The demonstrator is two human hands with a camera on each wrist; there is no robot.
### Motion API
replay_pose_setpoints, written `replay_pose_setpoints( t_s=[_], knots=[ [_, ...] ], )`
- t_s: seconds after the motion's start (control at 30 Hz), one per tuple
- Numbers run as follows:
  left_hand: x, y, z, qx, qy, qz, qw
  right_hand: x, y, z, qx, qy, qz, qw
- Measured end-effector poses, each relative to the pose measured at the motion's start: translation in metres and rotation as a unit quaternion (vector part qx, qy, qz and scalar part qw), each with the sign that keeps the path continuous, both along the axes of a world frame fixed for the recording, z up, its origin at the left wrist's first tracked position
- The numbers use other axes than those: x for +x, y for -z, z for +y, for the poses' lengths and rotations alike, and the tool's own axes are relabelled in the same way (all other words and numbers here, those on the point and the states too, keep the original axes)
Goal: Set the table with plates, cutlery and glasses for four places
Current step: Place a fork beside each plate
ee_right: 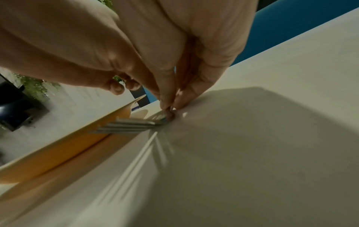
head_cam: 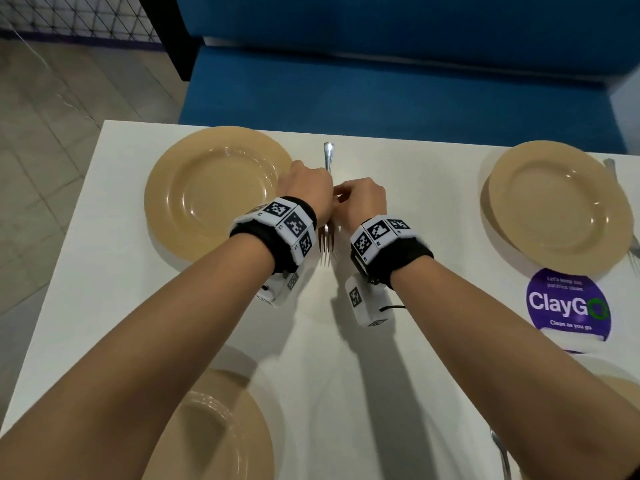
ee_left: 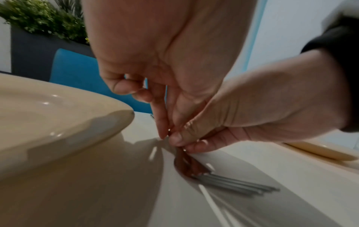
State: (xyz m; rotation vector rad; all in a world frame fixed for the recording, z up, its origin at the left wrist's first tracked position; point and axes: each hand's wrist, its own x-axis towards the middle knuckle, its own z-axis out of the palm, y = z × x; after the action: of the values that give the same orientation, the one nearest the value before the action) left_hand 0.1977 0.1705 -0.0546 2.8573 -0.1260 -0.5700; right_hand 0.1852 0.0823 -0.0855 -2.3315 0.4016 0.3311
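A silver fork lies on the white table, just right of the far left tan plate. Its handle points away from me and its tines point toward me. My left hand and right hand meet over its neck. The left wrist view shows the left fingertips and the right thumb pinching the handle low on the table. In the right wrist view the right fingertips squeeze the same spot, with the tines sticking out beside the plate.
Three more tan plates sit far right, near left and near right. Cutlery lies beside the far right plate and at the bottom right. A purple ClayGo sticker is on the table. A blue bench stands beyond it.
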Motion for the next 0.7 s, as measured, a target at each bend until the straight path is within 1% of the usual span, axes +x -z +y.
replay_pose_setpoints(
  t_s=[0.17,0.3,0.47,0.7],
  knots=[
    [0.009,0.0,0.005,0.075,0.057,-0.02,0.995,0.006,-0.001,0.007,0.001,-0.018,-0.009,1.0],
    [0.013,0.001,0.009,0.125,0.078,-0.024,0.989,0.006,-0.001,0.014,-0.006,-0.032,-0.006,0.999],
    [0.013,0.005,0.012,0.134,0.083,-0.027,0.987,0.002,0.0,0.016,-0.004,-0.021,-0.001,1.0],
    [0.011,0.008,0.015,0.133,0.083,-0.025,0.987,-0.006,0.001,0.018,0.024,0.0,0.002,1.0]
  ],
)
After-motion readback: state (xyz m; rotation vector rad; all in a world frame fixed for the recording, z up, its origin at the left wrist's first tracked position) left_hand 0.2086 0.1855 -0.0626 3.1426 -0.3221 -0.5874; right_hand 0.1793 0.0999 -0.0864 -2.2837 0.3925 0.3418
